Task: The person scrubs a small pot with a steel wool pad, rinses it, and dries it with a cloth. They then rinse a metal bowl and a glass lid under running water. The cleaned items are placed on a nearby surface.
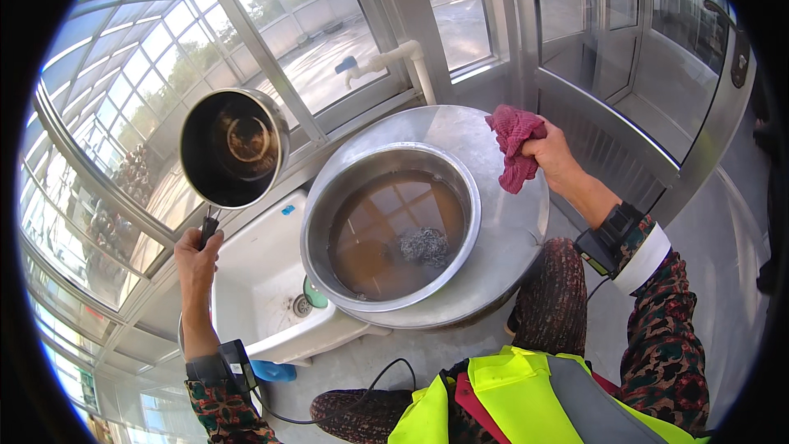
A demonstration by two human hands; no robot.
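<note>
1. Left hand (197,261): fingers closed round the black handle (209,225) of a saucepan (233,148); the pan is raised at the left, apart from the basin, its mouth turned toward the wearer
2. Right hand (555,156): closed on a bunched red cloth (516,148), held above the right side of the round metal worktop (516,226)
3. Condition of pan: dark inside, with a brown ring-shaped mark on the bottom; no contents seen
4. Handling, pan: judged stiff and of moderate weight, its load lying well out from the grip, so it may twist in one hand; the handle is the sound hold, with the rim as a second point; wet metal would likely be slippery
5. Handling, cloth: judged light, soft and not fragile; any gathered fold will serve as a hold
6. Basin (472,212): wide, metal, standing on the worktop and holding murky brown water (362,226); judged heavy and apt to slop, best taken by opposite sides of the rim
7. Wire scourer (423,246): in the basin, judged springy and scratchy, to be pinched as a bundle
</note>
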